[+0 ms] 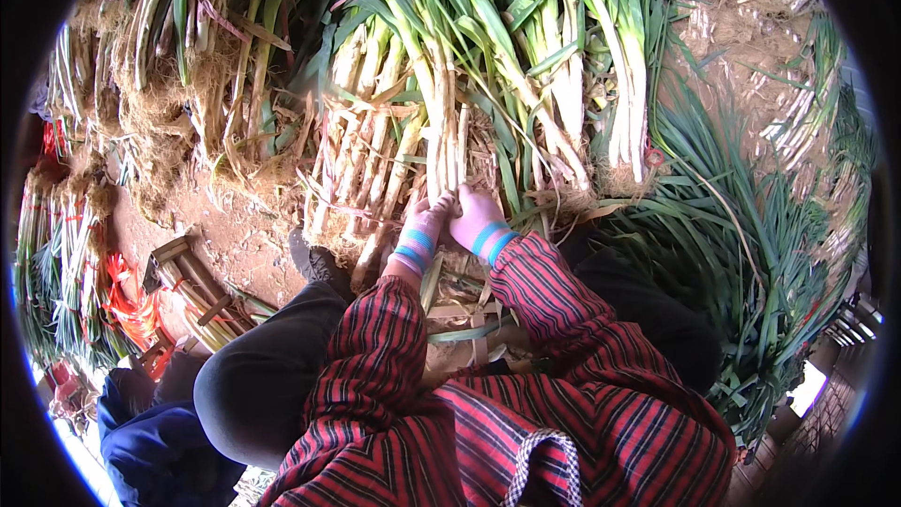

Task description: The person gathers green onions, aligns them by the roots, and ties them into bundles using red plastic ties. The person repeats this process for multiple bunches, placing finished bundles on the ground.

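Note:
My left hand [424, 220] and my right hand [476, 217] meet in front of me, both in pale pink gloves with blue-striped cuffs. Between them they grip the lower white ends of a few long green onions [442, 134]. The fingers and gloves hide the root ends. Green leaves fan upward from these stalks onto the pile. Just left of them lies a bundle of unpeeled green onions [362, 134] with dry brown skins and roots. To the right rest whiter, cleaner-looking stalks [628, 105] with roots still on.
More rooted onions [162, 49] are heaped at upper left. Tied bundles [74, 246], orange plastic twine [134, 303] and a wooden frame [200, 282] holding stalks lie left. Green leaves [732, 246] spread at right. Another person's blue-clad leg [162, 443] is at lower left.

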The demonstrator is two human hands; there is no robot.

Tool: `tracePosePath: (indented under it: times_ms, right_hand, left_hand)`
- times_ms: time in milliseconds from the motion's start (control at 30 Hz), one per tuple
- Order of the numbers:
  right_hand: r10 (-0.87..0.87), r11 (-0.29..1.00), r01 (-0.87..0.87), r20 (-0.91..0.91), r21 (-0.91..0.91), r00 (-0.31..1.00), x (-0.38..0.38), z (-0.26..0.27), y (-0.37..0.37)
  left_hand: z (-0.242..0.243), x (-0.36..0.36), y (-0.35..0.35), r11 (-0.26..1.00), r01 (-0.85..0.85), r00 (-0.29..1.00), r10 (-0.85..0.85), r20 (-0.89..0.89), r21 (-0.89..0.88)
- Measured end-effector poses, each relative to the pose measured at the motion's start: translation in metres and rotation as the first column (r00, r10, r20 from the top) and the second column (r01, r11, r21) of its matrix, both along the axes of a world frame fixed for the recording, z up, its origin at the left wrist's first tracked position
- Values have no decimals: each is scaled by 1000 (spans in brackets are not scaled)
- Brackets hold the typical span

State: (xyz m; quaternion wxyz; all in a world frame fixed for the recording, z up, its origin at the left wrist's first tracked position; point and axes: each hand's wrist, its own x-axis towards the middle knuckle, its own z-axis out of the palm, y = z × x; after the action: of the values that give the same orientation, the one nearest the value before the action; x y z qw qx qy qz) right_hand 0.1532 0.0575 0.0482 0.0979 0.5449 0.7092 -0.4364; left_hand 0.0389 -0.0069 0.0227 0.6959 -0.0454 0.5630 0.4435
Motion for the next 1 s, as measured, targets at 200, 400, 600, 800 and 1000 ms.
tracePosePath:
  times_ms: [200, 400, 600, 800, 1000]
  right_hand:
    - [-145, 949, 70, -227, -307, 963, 23, -14, 22]
    - [-866, 479, 552, -266, -683, 423, 6, -62, 37]
    - [-828, 560, 570, -385, -602, 407, 13, -47, 9]
    - [-99, 966, 203, -501, 158, 860, 21, -30, -13]
    - [250, 956, -148, -435, 255, 865, 46, -23, 28]
  left_hand:
    - [-3, -14, -2, 996, -62, 995, 57, 86, 64]
    - [-2, -14, 3, 994, -78, 986, 65, 153, 77]
    - [1, -18, 3, 1000, -22, 994, 19, -108, -22]
    - [10, -16, 6, 997, 82, 994, -82, -77, -3]
    - [13, -8, 12, 1000, -3, 1000, 3, 17, -8]
